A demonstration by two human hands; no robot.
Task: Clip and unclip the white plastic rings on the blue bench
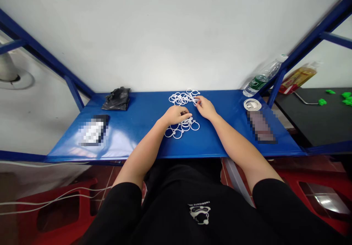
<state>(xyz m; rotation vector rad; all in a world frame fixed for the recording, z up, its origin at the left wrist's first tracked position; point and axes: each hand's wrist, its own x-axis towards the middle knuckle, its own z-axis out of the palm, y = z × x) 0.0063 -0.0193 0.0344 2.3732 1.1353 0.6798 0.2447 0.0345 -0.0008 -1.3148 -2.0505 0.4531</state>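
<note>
Where a glossy blue-painted shelf (132, 146) meets a white wall, thin white plastic rings (176, 98) lie at mid-shelf in two loose, interlocked heaps, one farther back, one nearer the edge. Left hand (174, 115): curled, fingers closed down on the nearer heap; whether it holds a ring cannot be told. Right hand (205, 107): fingers drawn narrow, tips touching the farther heap's near side; any grip cannot be told. Also on the shelf: one crumpled black plastic bag (117, 99), well left; one clear ribbed plastic water bottle (261, 78), green-labelled, tilted, at the back right; one round metal-rimmed disc (252, 104) just before it; two flat rectangular items (93, 130), pixelated beyond naming, one at each side.
</note>
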